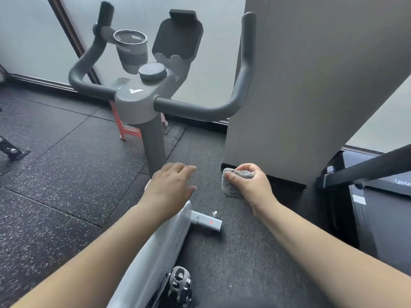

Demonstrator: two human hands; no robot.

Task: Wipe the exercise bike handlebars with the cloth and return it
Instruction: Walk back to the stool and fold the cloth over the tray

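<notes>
Two hands are out in front of the person, both below the handlebars point(195, 110) of the exercise bike, and neither touches the bars. The right hand point(249, 183) grips a small grey cloth point(231, 185), thumb on one side and curled fingers over the top, so the cloth is bunched into a pad with its lower part hanging free under the palm. I would judge it is held that way to give a firm wad for rubbing along a round tube. Relative to the handlebars, the cloth sits lower and toward the right-hand bar, roughly under the bend where that bar turns upward, and well apart from it.

The left hand point(171, 185) holds nothing. Its fingers are loosely spread and nearly straight, palm down, just in front of the stem point(153, 143) that carries the handlebars. Whether the fingertips brush the stem I cannot tell. It looks placed to steady the person or the bike while the other hand works.

On the handlebars' centre block sit a round knob point(152, 72), a cup holder point(131, 50) to its left and a tablet rest point(178, 38) behind. These crowd the middle, so the open runs of bar on either side look like the easy places to wipe. Beyond the right bar stands a grey pillar point(311, 85), close enough that the upright end of that bar will leave little room for the hand.
</notes>
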